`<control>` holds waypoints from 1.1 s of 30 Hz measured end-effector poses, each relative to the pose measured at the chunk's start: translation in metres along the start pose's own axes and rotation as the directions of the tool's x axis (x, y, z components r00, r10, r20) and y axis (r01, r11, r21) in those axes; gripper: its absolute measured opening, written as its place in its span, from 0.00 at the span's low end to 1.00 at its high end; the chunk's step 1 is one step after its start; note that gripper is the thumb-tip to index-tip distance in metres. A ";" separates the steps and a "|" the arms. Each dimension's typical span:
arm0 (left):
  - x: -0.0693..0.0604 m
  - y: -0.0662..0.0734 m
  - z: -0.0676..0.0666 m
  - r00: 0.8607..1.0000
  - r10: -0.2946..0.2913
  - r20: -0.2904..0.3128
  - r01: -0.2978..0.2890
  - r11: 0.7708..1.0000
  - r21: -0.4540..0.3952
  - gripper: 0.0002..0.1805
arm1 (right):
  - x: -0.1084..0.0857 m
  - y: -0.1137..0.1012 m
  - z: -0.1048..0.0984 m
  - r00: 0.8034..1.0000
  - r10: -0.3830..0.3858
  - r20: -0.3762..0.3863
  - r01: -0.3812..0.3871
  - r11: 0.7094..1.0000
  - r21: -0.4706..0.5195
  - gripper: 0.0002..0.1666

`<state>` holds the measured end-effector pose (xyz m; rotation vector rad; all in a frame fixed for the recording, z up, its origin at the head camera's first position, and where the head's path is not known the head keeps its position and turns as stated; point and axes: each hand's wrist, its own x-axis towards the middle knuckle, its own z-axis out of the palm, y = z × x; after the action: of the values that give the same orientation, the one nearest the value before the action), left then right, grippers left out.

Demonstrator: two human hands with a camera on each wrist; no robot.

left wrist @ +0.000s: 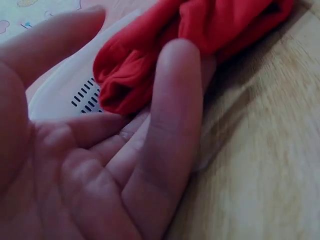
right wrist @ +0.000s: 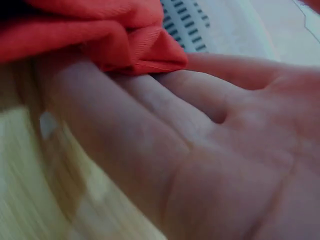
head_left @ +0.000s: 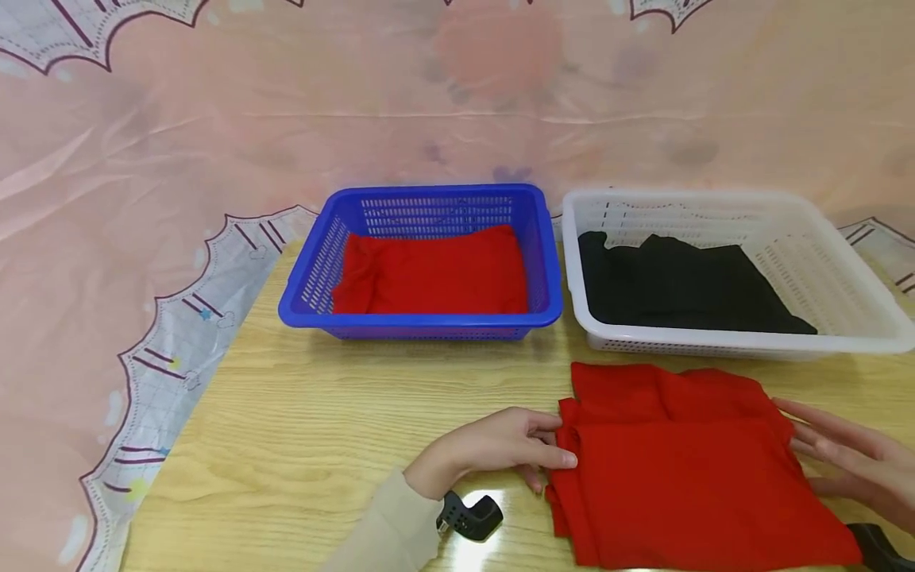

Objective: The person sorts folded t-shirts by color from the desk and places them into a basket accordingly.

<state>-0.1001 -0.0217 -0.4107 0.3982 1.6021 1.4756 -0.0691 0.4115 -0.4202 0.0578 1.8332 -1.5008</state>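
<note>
A folded red garment (head_left: 700, 485), probably a shirt, lies on the table in front of the white basket. At its left edge is my left hand (head_left: 500, 446), fingertips touching the folded layers. The left wrist view shows the thumb (left wrist: 55, 45) apart from the red cloth (left wrist: 145, 60), with some fingertips hidden behind or under it. My right hand (head_left: 851, 461) lies along the garment's right side. In the right wrist view its extended fingers (right wrist: 115, 125) pass beneath the edge of the red cloth (right wrist: 100, 35), which hides their tips.
A blue basket (head_left: 422, 321) holds another folded red garment (head_left: 443, 274). To its right, a white basket (head_left: 743, 340) contains a folded black garment (head_left: 679, 286). Both stand at the back of the wooden table (head_left: 300, 445), before a patterned pink cloth (head_left: 357, 111).
</note>
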 end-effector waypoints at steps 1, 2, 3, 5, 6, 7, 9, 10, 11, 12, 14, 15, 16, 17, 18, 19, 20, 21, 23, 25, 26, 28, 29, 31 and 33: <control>0.000 0.000 0.000 1.000 0.000 -0.006 0.000 0.999 0.034 0.33 | 0.002 -0.005 0.007 1.000 0.025 -0.019 -0.026 0.998 -0.049 0.36; 0.000 0.000 0.000 1.000 0.006 -0.011 -0.005 0.998 0.067 0.30 | 0.004 -0.009 0.014 0.998 0.034 -0.043 -0.039 0.994 -0.103 0.40; 0.000 0.000 -0.001 1.000 0.011 -0.019 -0.009 0.994 0.109 0.26 | 0.006 -0.012 0.019 0.998 0.032 -0.045 -0.038 0.991 -0.129 0.41; 0.000 -0.001 -0.003 0.999 0.031 -0.037 -0.024 0.983 0.184 0.15 | 0.009 -0.018 0.029 0.998 0.028 -0.058 -0.038 0.983 -0.177 0.45; 0.001 -0.001 -0.004 0.998 0.046 -0.048 -0.034 0.976 0.217 0.12 | 0.011 -0.019 0.033 0.998 0.018 -0.065 -0.030 0.982 -0.187 0.46; 0.001 -0.002 -0.006 0.997 0.062 -0.056 -0.046 0.969 0.243 0.13 | 0.012 -0.020 0.036 0.997 -0.002 -0.072 -0.012 0.980 -0.201 0.47; 0.001 -0.003 -0.010 0.994 0.081 -0.069 -0.060 0.962 0.268 0.15 | 0.014 -0.022 0.041 0.998 -0.027 -0.064 0.013 0.978 -0.207 0.46; 0.000 -0.003 -0.013 0.993 0.088 -0.077 -0.064 0.961 0.270 0.16 | 0.015 -0.022 0.044 0.998 -0.032 -0.061 0.019 0.979 -0.204 0.47; 0.000 -0.004 -0.015 0.992 0.094 -0.085 -0.068 0.961 0.268 0.15 | 0.016 -0.023 0.046 0.997 -0.036 -0.062 0.023 0.978 -0.205 0.47; 0.000 -0.004 -0.018 0.990 0.102 -0.094 -0.073 0.960 0.270 0.13 | 0.018 -0.023 0.048 0.997 -0.044 -0.061 0.030 0.977 -0.211 0.47; -0.002 -0.004 -0.022 0.987 0.113 -0.114 -0.078 0.960 0.270 0.08 | 0.021 -0.026 0.052 0.997 -0.063 -0.041 0.052 0.974 -0.220 0.48; -0.002 -0.005 -0.023 0.985 0.120 -0.123 -0.083 0.960 0.267 0.06 | 0.022 -0.027 0.055 0.997 -0.066 -0.035 0.057 0.974 -0.221 0.48; -0.002 -0.005 -0.024 0.983 0.123 -0.134 -0.084 0.961 0.262 0.06 | 0.023 -0.029 0.058 0.997 -0.071 -0.029 0.063 0.973 -0.223 0.49; -0.003 -0.005 -0.025 0.982 0.126 -0.142 -0.086 0.963 0.256 0.08 | 0.024 -0.031 0.060 0.997 -0.074 -0.028 0.066 0.972 -0.224 0.49; -0.003 -0.005 -0.026 0.980 0.128 -0.150 -0.087 0.964 0.252 0.10 | 0.025 -0.033 0.062 0.997 -0.077 -0.021 0.070 0.973 -0.221 0.49; -0.003 -0.005 -0.026 0.979 0.125 -0.162 -0.083 0.966 0.244 0.13 | 0.025 -0.034 0.065 0.997 -0.080 -0.016 0.074 0.973 -0.221 0.49; -0.003 -0.005 -0.027 0.977 0.120 -0.175 -0.076 0.968 0.238 0.15 | 0.025 -0.035 0.067 0.996 -0.085 -0.013 0.080 0.973 -0.216 0.49; -0.004 -0.005 -0.028 0.976 0.114 -0.186 -0.070 0.971 0.230 0.17 | 0.026 -0.036 0.069 0.996 -0.088 -0.009 0.085 0.975 -0.208 0.49; -0.004 -0.006 -0.029 0.972 0.109 -0.208 -0.061 0.972 0.227 0.19 | 0.027 -0.037 0.074 0.994 -0.106 0.000 0.104 0.975 -0.197 0.50; -0.004 -0.006 -0.030 0.967 0.121 -0.223 -0.066 0.969 0.236 0.19 | 0.027 -0.038 0.078 0.991 -0.131 0.007 0.130 0.974 -0.186 0.49; -0.004 -0.006 -0.030 0.965 0.130 -0.226 -0.073 0.967 0.245 0.18 | 0.028 -0.038 0.079 0.990 -0.137 0.020 0.139 0.978 -0.156 0.49; -0.003 -0.006 -0.031 0.961 0.157 -0.229 -0.095 0.961 0.260 0.16 | 0.028 -0.037 0.082 0.989 -0.144 0.041 0.147 0.985 -0.088 0.49; -0.002 -0.006 -0.031 0.958 0.168 -0.230 -0.104 0.958 0.267 0.15 | 0.028 -0.037 0.083 0.988 -0.147 0.040 0.150 0.986 -0.068 0.49; -0.001 -0.006 -0.031 0.955 0.182 -0.234 -0.114 0.954 0.276 0.14 | 0.027 -0.036 0.085 0.990 -0.132 0.048 0.132 0.991 -0.006 0.49; -0.001 -0.007 -0.031 0.953 0.181 -0.244 -0.110 0.954 0.280 0.15 | 0.026 -0.035 0.086 0.992 -0.107 0.064 0.104 0.994 0.043 0.51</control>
<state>-0.1212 -0.0436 -0.4200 0.4942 2.0347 1.4782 -0.0603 0.3160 -0.4090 -0.0697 1.7782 -1.5934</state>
